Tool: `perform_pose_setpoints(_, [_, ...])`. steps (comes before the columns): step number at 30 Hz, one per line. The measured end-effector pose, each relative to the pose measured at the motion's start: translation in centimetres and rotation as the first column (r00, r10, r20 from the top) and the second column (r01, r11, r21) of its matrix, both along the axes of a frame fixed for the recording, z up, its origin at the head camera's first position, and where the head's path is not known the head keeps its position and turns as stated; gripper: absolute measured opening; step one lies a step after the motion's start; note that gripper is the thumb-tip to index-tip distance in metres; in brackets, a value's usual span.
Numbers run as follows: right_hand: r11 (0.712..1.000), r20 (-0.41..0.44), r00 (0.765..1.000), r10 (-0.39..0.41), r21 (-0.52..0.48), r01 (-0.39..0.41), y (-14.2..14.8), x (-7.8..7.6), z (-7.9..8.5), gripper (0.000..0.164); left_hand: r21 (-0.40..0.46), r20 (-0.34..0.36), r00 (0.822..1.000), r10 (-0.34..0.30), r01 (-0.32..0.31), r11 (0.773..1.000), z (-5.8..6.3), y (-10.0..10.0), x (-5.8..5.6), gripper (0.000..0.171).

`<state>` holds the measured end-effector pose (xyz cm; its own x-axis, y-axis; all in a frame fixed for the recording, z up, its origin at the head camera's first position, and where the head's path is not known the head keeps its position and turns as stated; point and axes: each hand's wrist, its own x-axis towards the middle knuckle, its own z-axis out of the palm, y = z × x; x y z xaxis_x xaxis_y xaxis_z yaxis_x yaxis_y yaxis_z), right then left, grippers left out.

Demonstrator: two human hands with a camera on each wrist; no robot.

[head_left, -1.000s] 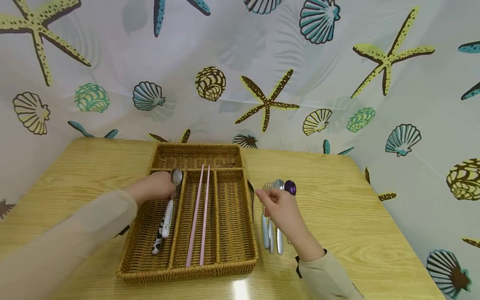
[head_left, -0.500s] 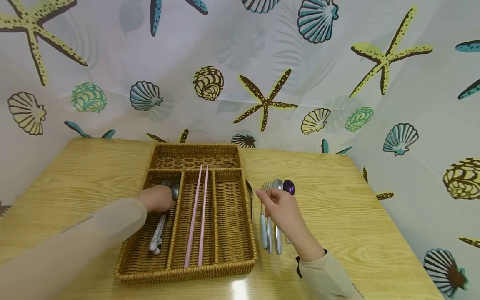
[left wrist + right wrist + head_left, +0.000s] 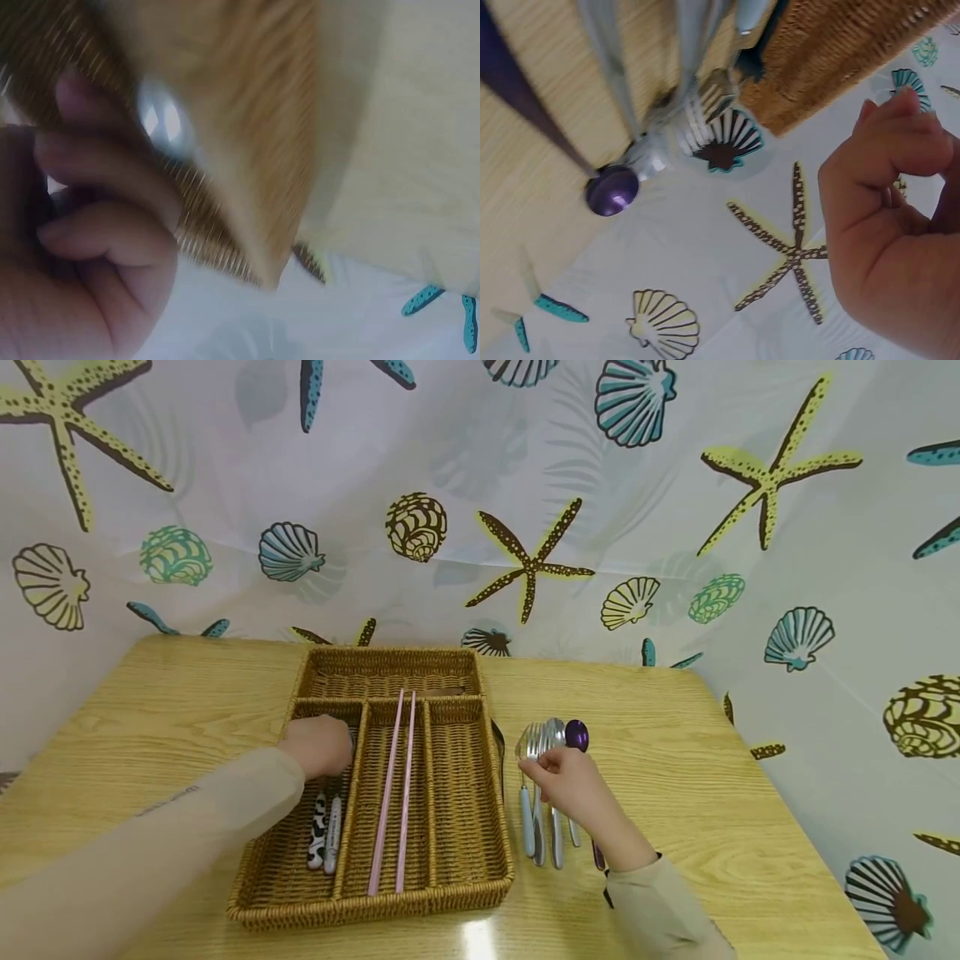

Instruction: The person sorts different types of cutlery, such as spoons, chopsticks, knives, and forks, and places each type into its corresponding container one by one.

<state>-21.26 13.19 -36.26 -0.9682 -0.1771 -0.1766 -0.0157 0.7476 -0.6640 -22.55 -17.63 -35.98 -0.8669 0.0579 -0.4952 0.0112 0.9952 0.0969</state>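
My left hand (image 3: 318, 746) is down in the left compartment of a wicker cutlery tray (image 3: 367, 906), its fingers curled round the upper part of a white-handled spoon (image 3: 333, 839). Beside that handle lies a black-and-white patterned handle (image 3: 317, 835); its upper end is hidden under the hand. In the left wrist view a shiny spoon bowl (image 3: 163, 124) shows past the fingers; the grip itself is partly hidden. My right hand (image 3: 573, 789) hovers over several forks and spoons on the table, fingers loosely bent, holding nothing. Among them are a blue-handled fork (image 3: 528, 822) and a purple spoon (image 3: 577, 735).
Two pink chopsticks (image 3: 390, 793) lie in the middle compartment. A dark utensil (image 3: 498, 743) leans along the tray's right outer side. A thin brown item (image 3: 446, 691) lies in the back compartment. The wooden table (image 3: 675, 760) meets a shell-patterned cloth (image 3: 450, 443) behind.
The left hand lowered the spoon into the left compartment, then its handle shifted right, to lie beside the patterned one. The right hand moved slightly right and down.
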Motion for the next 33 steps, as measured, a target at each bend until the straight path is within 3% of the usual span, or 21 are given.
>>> perform_pose_setpoints(2, [0.999,0.016,1.000,0.005,0.041,-0.005,0.8,-0.3,-0.3,0.030,0.022,-0.075,0.996,-0.058,0.059,0.998,1.2,-0.3,-0.2,0.040])
perform_pose_setpoints(7, [0.997,0.017,0.999,-0.028,0.073,0.027,3.3,-1.5,-0.5,0.024,0.246,-0.228,0.974,0.009,0.048,0.968,4.0,-0.6,-0.7,0.046])
perform_pose_setpoints(9, [0.994,0.018,0.998,-0.058,0.096,0.056,4.4,-2.2,-0.6,0.022,0.352,-0.238,0.967,0.090,-0.001,0.936,4.6,-0.5,-0.8,0.047])
perform_pose_setpoints(12, [0.985,0.029,0.996,-0.086,0.153,0.081,6.1,-2.9,-1.4,0.020,0.397,-0.215,0.973,0.086,0.006,0.918,4.9,-0.1,-0.7,0.047])
perform_pose_setpoints(15, [0.973,0.066,0.994,-0.088,0.218,0.072,7.2,-3.1,-2.4,0.021,0.417,-0.175,0.982,0.071,0.009,0.909,4.8,0.4,-0.5,0.047])
perform_pose_setpoints(20, [0.966,0.098,0.994,-0.046,0.259,0.020,7.7,-3.4,-3.7,0.032,0.412,-0.186,0.980,0.069,0.014,0.911,4.7,1.2,-0.1,0.048])
perform_pose_setpoints(28, [0.982,0.175,0.984,-0.017,0.189,-0.016,7.7,-3.9,-4.5,0.030,0.371,-0.187,0.981,0.058,0.016,0.929,4.8,2.6,0.0,0.048])
perform_pose_setpoints(33, [0.995,0.240,0.971,0.019,0.091,-0.042,8.2,-4.0,-4.7,0.026,0.340,-0.184,0.982,0.053,0.013,0.940,4.7,3.0,0.0,0.046])
